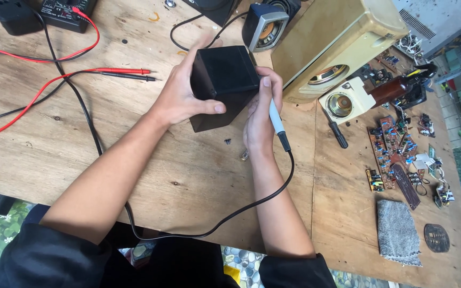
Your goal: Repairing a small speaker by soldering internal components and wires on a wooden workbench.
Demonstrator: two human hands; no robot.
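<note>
While both bare hands work at the middle of a worn plywood workbench, a small black plastic box, likely a speaker housing, stands tilted up off the wood between them. What could go wrong, as a judgement: the box balances on one lower edge, so if the supporting hand loosens it may tip or slide toward the bench; the black cord trailing from the pen-like tool loops back toward the person's body and could snag on a forearm and jerk the tip; and if that tool is a soldering iron, its working end sits very close to fingers and plastic. The left hand is closed around the box, fingers spread over the far side and top, thumb pressed flat on the near face. The right hand is closed around a slim white-and-black pen-shaped tool, held like a pencil, its tip hidden against the box's right side. Two tiny dark screws or bits lie on the wood just below the box. Red and black meter probes rest well apart at left; a beige speaker cabinet lies on its side at right.
</note>
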